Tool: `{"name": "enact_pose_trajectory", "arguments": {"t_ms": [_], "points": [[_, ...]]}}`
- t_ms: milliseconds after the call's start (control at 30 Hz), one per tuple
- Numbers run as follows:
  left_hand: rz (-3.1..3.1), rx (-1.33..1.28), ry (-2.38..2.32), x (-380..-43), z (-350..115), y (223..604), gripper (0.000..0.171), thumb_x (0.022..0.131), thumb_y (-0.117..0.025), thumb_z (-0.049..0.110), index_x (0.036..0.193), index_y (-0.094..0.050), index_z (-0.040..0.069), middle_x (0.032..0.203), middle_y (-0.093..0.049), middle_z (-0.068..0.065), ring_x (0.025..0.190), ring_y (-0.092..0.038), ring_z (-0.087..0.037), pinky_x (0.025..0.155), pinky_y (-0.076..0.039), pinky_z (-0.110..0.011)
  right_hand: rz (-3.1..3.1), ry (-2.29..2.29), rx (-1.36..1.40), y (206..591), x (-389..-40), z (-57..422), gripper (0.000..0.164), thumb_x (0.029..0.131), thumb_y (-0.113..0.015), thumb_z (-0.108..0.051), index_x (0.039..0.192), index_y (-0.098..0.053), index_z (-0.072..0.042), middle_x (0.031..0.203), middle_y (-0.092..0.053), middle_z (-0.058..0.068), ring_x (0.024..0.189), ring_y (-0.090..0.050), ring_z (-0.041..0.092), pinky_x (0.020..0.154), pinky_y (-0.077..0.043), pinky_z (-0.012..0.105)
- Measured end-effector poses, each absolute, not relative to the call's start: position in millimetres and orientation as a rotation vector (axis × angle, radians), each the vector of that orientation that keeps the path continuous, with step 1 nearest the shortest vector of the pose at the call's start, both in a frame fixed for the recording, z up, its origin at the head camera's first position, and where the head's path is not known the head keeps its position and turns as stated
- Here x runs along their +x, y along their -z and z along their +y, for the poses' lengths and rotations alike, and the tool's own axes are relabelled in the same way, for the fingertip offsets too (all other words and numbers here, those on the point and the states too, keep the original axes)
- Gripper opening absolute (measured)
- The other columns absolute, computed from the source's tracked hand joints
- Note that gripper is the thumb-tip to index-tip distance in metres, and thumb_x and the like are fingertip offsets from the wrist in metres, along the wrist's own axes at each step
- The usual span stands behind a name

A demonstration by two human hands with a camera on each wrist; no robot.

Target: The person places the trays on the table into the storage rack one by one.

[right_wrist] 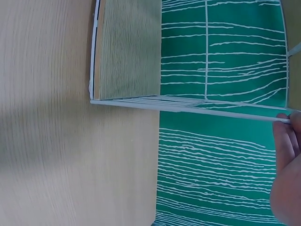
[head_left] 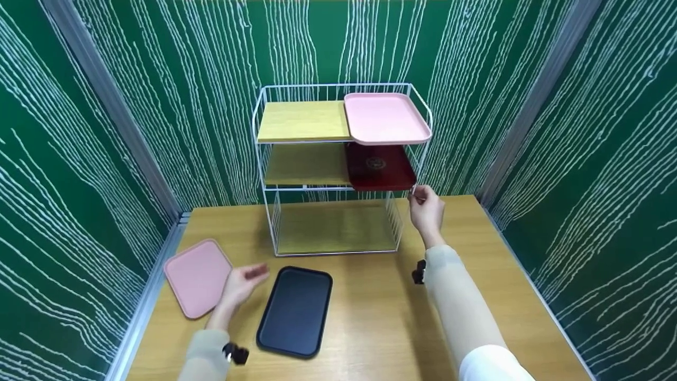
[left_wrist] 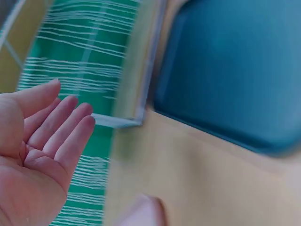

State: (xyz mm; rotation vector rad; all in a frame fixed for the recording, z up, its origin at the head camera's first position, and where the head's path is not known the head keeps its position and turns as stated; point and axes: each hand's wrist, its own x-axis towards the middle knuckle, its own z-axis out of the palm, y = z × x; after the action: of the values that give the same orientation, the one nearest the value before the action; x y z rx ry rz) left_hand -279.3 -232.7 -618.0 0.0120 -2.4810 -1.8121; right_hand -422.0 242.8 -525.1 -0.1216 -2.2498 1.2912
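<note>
My right hand (head_left: 426, 207) is raised at the right front post of a white wire shelf rack (head_left: 268, 217), below the middle shelf. The fingers pinch the thin post in the right wrist view, where part of the hand (right_wrist: 287, 174) is cut off by the frame edge. My left hand (head_left: 240, 286), slightly blurred, hovers between a pink tray (head_left: 195, 275) and a black tray (head_left: 296, 312) on the table. Its fingers are extended and the palm holds nothing in the left wrist view. The black tray (left_wrist: 230, 70) appears dark blue there.
On the rack's top board (head_left: 304, 120), at the right, lies another pink tray (head_left: 389, 117). Beneath it, a dark red tray (head_left: 378, 166) with a round emblem sits on the middle shelf. Green walls (head_left: 206, 106) with white lines surround the wooden table (head_left: 370, 307).
</note>
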Motion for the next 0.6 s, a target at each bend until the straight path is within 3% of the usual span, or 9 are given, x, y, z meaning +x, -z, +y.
{"name": "enact_pose_trajectory", "arguments": {"t_ms": [333,433,600], "points": [[-2.651,-0.058,1.797,-243,-260,669,0.039,0.094,-0.076,-0.004,0.128,-0.065,-0.02,0.123,-0.072,-0.031,0.119,-0.069,-0.046,0.091,-0.058,-0.02,-2.248,-1.332,-0.112,525,-422,242,0.013,0.101,-0.071,-0.005,0.113,-0.072,-0.001,0.113,-0.077,0.018,0.108,-0.074,0.031,0.097,-0.06,0.044],[-2.641,-0.067,1.878,-233,-259,680,0.042,0.093,-0.077,-0.006,0.129,-0.062,-0.022,0.123,-0.071,-0.034,0.118,-0.069,-0.048,0.088,-0.06,-0.023,-2.239,-1.338,-0.117,526,-420,243,0.012,0.101,-0.071,-0.003,0.112,-0.072,0.0,0.112,-0.077,0.018,0.108,-0.074,0.031,0.097,-0.06,0.044],[-2.599,-0.077,2.049,-223,-256,690,0.049,0.091,-0.074,-0.013,0.133,-0.054,-0.028,0.13,-0.063,-0.042,0.124,-0.063,-0.054,0.095,-0.061,-0.031,-2.231,-1.315,-0.102,526,-419,244,0.011,0.1,-0.073,-0.005,0.111,-0.074,-0.004,0.11,-0.079,0.013,0.104,-0.075,0.029,0.094,-0.06,0.041]]}}
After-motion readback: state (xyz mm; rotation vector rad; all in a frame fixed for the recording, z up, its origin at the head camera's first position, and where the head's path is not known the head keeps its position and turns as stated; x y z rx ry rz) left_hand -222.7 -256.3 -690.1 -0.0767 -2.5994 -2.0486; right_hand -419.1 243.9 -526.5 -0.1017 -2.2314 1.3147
